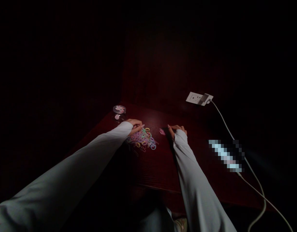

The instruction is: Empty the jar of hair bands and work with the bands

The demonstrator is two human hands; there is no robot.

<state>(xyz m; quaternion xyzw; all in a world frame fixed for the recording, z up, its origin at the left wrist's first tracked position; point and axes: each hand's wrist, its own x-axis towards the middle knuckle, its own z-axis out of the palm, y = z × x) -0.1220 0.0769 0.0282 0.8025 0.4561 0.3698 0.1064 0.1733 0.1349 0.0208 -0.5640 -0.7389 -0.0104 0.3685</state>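
A loose pile of small pastel hair ties (144, 139), some with thin pink loops among them, lies on the dark red table. My left hand (135, 125) rests at the pile's upper left edge, its fingers curled together; whatever they hold is hidden. To the right of the pile is a small separate cluster of pink pieces (162, 131), too small to identify. Just beside that cluster, my right hand (177, 129) is bent inward with its fingers closed, and I cannot make out anything in them.
A clear lidded jar (119, 113) with pink decorations stands at the table's back left. A white wall socket (198, 98) has a charger plugged in. Its white cable (223, 119) runs down the right side, near a blurred-out bright device (225, 156). Surroundings are very dark.
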